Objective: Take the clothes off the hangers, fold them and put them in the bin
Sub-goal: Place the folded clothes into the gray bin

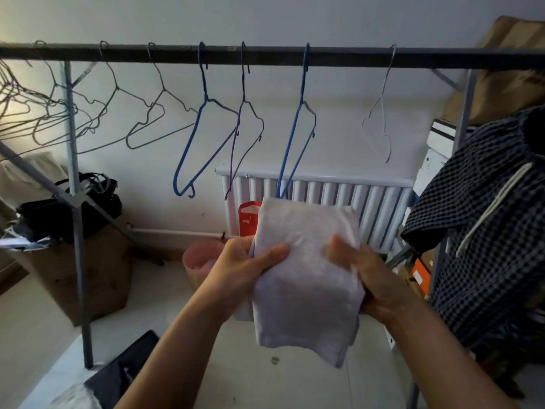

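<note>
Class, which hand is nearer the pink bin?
Left. The left hand sits just right of the pink bin; the right hand is farther right, beyond the folded cloth.

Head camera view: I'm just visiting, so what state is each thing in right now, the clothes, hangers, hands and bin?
Grey garment: folded, held in mid-air between both hands.
Left hand: gripping the garment's left edge.
Right hand: gripping its right edge.
Hangers: bare, hooked on the rail.
Checked garment: unfolded, hanging at the right.
Pink bin: upright on the floor, open-topped.
</note>
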The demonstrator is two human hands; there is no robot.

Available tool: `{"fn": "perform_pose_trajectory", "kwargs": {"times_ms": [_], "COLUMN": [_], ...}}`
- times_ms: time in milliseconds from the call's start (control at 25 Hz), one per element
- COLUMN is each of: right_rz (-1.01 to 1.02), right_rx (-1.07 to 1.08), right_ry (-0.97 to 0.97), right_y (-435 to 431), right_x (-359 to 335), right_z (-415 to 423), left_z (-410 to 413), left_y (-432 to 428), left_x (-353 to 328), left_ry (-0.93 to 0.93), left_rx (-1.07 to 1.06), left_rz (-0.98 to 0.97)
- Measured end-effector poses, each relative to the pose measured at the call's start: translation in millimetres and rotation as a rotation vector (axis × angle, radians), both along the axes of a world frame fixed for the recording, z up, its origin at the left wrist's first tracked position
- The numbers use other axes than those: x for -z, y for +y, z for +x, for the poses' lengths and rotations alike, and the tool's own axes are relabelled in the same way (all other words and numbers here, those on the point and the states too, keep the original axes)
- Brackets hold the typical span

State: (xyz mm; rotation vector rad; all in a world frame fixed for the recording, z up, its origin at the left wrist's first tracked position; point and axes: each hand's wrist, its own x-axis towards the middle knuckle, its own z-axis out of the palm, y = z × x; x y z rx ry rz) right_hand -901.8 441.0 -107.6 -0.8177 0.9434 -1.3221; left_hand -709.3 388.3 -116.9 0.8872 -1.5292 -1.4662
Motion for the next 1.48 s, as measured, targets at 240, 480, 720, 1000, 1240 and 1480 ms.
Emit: {"fn": "perform_pose_trajectory", "kwargs": {"times_ms": [240, 480, 720, 1000, 1240, 1480], "right_rz": [-0.013, -0.025, 0.017, 0.29, 0.346, 0.349], "right_rx": [0.174, 0.196, 0.043, 0.002, 0.124, -0.088], "right_ry": [0.13, 0.131, 0.018, -0.255, -0.129, 0.278], "right_y": [-21, -40, -45, -75, -89, -127], "right_x": [12, 32, 41, 68, 115, 147], "right_z": [27, 108, 238, 370, 475, 519], "left_z": [19, 60, 147, 272, 381, 485], "left_y": [-12, 18, -5, -24, -31, -45], "left_x": [21, 45, 76, 103, 115, 134], "left_ry": [-0.095, 0.062, 0.588, 0.755, 0.545, 0.349], "left_rx": [-0.453, -0.366, -0.319, -0.6, -0.9, -0.832], "left_rz": [-0.111, 0.289, 0.673, 0.618, 0.481, 0.48]}}
